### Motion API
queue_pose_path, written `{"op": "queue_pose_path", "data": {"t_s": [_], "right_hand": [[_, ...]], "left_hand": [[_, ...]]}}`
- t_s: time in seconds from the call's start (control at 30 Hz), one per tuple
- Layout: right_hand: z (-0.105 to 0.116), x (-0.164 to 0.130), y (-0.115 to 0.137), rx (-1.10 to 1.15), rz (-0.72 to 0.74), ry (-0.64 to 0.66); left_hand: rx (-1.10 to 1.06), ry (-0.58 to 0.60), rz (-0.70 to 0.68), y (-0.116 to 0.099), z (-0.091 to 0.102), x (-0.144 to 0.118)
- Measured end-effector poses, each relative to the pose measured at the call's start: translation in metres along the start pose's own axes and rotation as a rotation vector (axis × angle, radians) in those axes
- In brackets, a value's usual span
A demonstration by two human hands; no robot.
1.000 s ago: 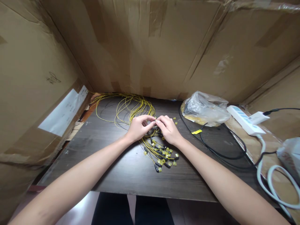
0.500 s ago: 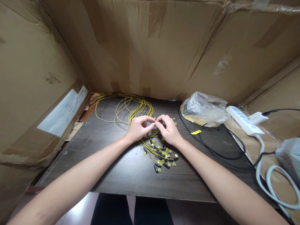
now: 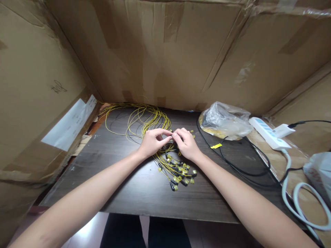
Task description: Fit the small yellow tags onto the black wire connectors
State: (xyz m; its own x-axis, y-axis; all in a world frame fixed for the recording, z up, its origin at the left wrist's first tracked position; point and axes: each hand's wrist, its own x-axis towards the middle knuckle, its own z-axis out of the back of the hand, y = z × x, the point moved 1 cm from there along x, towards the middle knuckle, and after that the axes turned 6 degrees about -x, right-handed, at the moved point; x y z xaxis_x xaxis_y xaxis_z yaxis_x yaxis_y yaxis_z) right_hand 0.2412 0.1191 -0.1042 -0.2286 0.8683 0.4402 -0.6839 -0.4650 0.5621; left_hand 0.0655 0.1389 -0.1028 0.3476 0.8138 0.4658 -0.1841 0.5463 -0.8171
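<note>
My left hand [image 3: 155,140] and my right hand [image 3: 186,144] meet over the middle of the dark table, thumbs and forefingers pinched together at one spot. Whatever sits between the fingertips is small and mostly covered by them. Behind my left hand a bundle of thin yellow wires [image 3: 155,119] loops across the table. Below and between my hands, several wire ends with black connectors [image 3: 172,186] and clear yellow caps [image 3: 178,179] lie in a loose heap. A few more yellow caps [image 3: 192,131] lie just beyond my right hand.
Cardboard walls [image 3: 155,62] enclose the table [image 3: 129,193] at the back and sides. To the right are a clear plastic bag [image 3: 224,120], a black cable [image 3: 232,168] with a yellow tag [image 3: 216,146], and a white power strip [image 3: 266,132] with its white cord [image 3: 286,186].
My fingertips have shifted very slightly right, and the fingers of my right hand have curled in a little more. The wires and the heap of connectors lie as before.
</note>
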Motion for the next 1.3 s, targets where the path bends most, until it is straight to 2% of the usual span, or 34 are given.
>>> {"op": "queue_pose_path", "data": {"t_s": [0.13, 0.37, 0.57, 0.83, 1.07, 1.3], "right_hand": [[-0.0005, 0.0008, -0.0003, -0.023, -0.006, 0.035], [0.0017, -0.0011, 0.001, 0.068, 0.022, -0.062], [-0.0009, -0.0005, -0.0023, 0.037, 0.011, 0.019], [-0.0002, -0.001, -0.0025, 0.122, -0.019, -0.066], [-0.0011, -0.0001, -0.0033, 0.042, 0.0, 0.022], [-0.0009, -0.001, -0.0037, 0.088, 0.023, -0.052]], "left_hand": [[0.004, 0.001, -0.015, -0.0008, -0.0002, -0.0003], [-0.031, -0.011, 0.015, -0.0007, 0.0004, 0.0009], [-0.001, 0.009, -0.022, 0.0006, -0.0002, -0.0002], [0.004, 0.004, 0.011, -0.0003, 0.0, 0.0002], [0.01, 0.017, -0.023, 0.0002, 0.0, -0.0005], [-0.015, 0.016, 0.032, -0.0001, -0.0001, 0.0008]]}}
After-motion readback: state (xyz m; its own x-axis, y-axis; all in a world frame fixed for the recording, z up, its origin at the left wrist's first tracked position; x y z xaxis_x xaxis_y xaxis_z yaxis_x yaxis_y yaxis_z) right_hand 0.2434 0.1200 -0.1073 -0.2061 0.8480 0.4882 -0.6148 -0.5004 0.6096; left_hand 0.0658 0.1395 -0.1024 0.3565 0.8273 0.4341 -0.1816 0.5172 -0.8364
